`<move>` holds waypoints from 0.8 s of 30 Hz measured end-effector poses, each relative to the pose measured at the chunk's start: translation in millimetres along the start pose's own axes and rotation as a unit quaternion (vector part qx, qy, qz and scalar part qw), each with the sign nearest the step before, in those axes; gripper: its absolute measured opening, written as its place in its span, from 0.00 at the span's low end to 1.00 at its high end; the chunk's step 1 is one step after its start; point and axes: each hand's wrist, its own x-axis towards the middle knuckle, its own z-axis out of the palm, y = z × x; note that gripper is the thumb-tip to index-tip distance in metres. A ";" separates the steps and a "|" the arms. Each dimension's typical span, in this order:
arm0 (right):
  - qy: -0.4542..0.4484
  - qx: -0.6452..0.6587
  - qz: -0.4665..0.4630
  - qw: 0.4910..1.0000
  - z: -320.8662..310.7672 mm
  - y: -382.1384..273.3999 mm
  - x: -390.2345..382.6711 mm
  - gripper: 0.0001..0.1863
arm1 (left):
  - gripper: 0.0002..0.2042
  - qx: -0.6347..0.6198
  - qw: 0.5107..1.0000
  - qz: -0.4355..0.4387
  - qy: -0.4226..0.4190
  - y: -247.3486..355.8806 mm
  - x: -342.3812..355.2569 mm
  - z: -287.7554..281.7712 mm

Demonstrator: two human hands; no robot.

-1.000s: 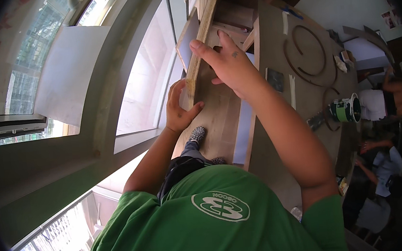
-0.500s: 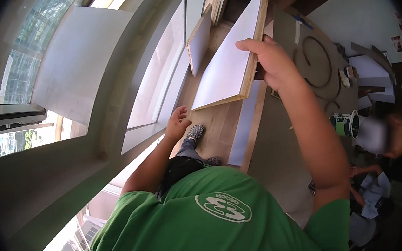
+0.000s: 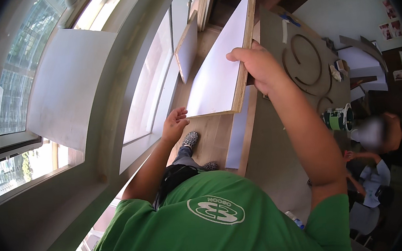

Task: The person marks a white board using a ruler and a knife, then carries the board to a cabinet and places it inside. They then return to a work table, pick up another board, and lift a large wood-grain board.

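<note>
A white-faced wooden board (image 3: pixel 220 70) with raw tan edges is held up in front of me, tilted. My right hand (image 3: pixel 257 66) grips its right edge, the thumb lying over the white face and the other fingers behind, out of sight. Beside the board's lower left corner is my left hand (image 3: pixel 174 124), its fingers loosely bent and apart. Whether those fingertips touch the corner I cannot tell.
A smaller white panel (image 3: pixel 187 47) leans by the window side, with stacked boards (image 3: pixel 204 1) beyond. Right of me, a large grey-brown table (image 3: pixel 279 137) bears curved brown strips (image 3: pixel 284 64) and a green bucket (image 3: pixel 338 118). Another person (image 3: pixel 373 181) sits at the far right.
My left hand has come up close to the board's lower left corner. The board, in my right hand, has shifted slightly left and its lower edge looks more level. My view has turned a little.
</note>
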 end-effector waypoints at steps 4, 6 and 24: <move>0.003 0.006 0.033 0.999 2.0 -5.3 -2.6 0.30 | 0.26 0.002 1.000 -0.013 -0.004 -4.6 -1.2 -1.6; 0.012 0.010 0.036 0.999 3.5 -8.5 -5.9 0.30 | 0.26 0.007 1.000 -0.018 -0.006 -14.1 -2.4 -3.8; 0.089 -0.001 0.030 0.996 -60.1 11.9 -24.8 0.24 | 0.31 -0.268 0.865 -0.422 0.048 -105.2 13.8 7.8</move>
